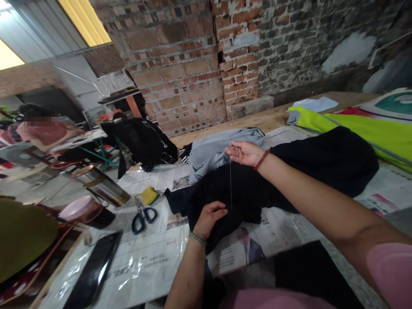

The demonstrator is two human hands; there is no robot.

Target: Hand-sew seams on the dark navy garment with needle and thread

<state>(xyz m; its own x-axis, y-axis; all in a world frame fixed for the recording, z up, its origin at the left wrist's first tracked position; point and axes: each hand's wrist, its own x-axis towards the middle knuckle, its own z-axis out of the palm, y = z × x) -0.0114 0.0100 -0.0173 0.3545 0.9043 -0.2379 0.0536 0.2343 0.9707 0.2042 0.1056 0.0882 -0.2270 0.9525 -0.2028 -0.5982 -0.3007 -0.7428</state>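
Observation:
A black garment lies bunched on the newspaper-covered table. My left hand rests on its near edge, thumb and fingers pinched on the cloth. Above the garment, my right hand is raised with closed fingertips, pulling a pale thread taut. The thread runs straight down to the cloth beside my left fingers. Any needle in my right fingertips is too small to make out. Behind my right hand lies a light grey garment with striped trim.
Blue-handled scissors, a yellow object, a steel flask, a lidded cup and a phone are at left. A black bag stands behind. Right are a hi-vis garment and an iron. Another person sits far left.

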